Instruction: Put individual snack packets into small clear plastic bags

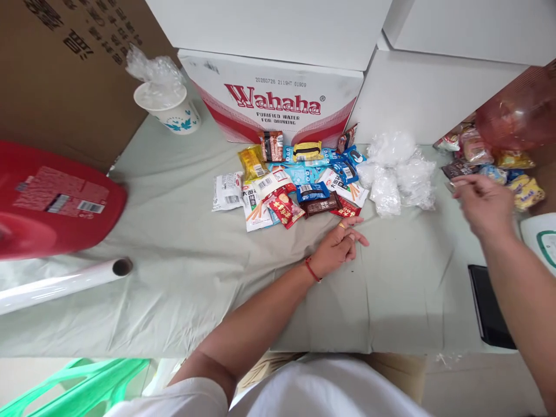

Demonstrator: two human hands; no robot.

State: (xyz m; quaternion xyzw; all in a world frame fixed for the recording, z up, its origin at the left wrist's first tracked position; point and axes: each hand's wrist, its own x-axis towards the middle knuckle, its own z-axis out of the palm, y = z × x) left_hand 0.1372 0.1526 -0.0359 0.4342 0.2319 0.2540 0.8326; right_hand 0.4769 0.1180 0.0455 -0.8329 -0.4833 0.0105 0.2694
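My left hand, with a red cord at the wrist, rests on the cloth-covered table just below a pile of wrapped snacks. Its fingers are apart and it holds nothing. Over at the right, my right hand is beside a dark snack packet and other wrapped snacks. Its fingers are pressed together at the tips; what they hold, if anything, is too small to name. Between the two hands, further back, lie several clear crumpled plastic bundles.
A Wahaha carton stands behind the pile. Paper cup with crumpled plastic, red container and film roll are at the left. A black flat device and white round-edged object are at the right.
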